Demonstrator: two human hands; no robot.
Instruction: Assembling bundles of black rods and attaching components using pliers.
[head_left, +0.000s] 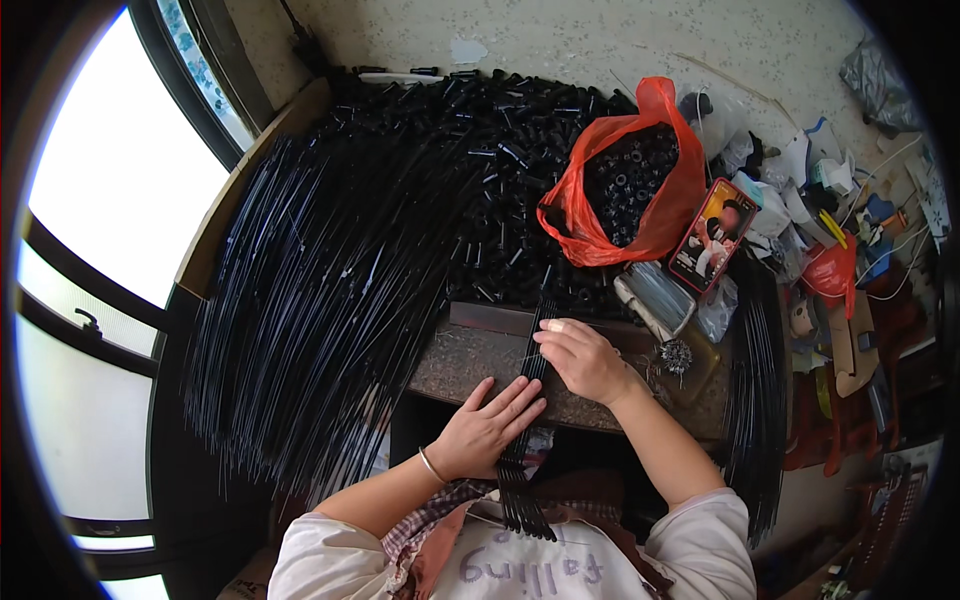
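black rods (527, 420) in a thin bundle lie under our left hand (487, 432), pressed flat with open fingers; our right hand (583, 360) pinches their upper part, just beyond.

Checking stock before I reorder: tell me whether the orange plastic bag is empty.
No. The orange plastic bag lies open on the floor and is filled with small black tube-shaped parts, visible through its mouth.

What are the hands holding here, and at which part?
A small bundle of thin black rods lies across the work board. The left hand presses flat on its middle; the right hand pinches it nearer the far end.
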